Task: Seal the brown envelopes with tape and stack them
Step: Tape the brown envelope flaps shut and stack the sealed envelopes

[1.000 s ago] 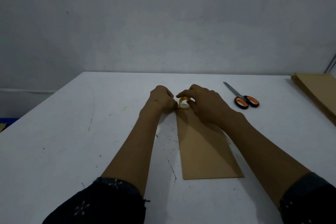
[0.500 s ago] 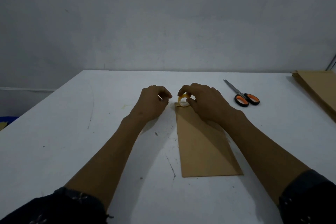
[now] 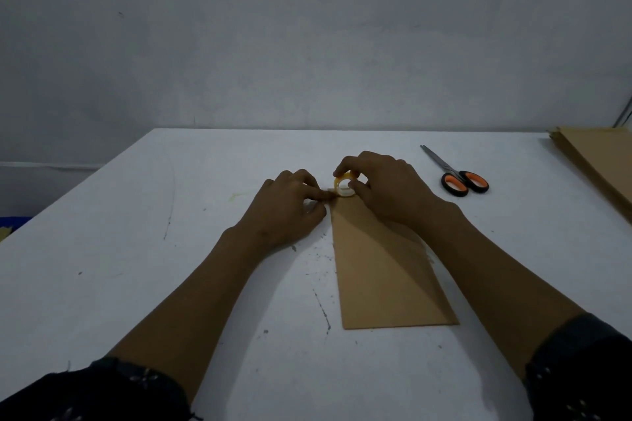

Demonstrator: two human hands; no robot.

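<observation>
Envelope [image 3: 386, 270] under my wrists: matt brown paper. Tape roll [image 3: 345, 185]: glossy yellowish plastic. Scissors [image 3: 455, 173]: metal blades, orange-black plastic handles. Tabletop [image 3: 136, 249]: smooth white, scuffed.

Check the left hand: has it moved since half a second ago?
Yes. The left hand has come back toward the envelope, closing the gap, and its fingertips now meet the tape roll at the envelope's far corner.

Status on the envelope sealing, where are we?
Done: nothing clearly. The stack of brown envelopes at the far right could be finished or waiting; can't tell. In hand: one envelope lies flat; the right hand holds the tape roll at its far end, and the left hand pinches the tape's free end. Left: cutting, with the scissors untouched, then stacking.
</observation>
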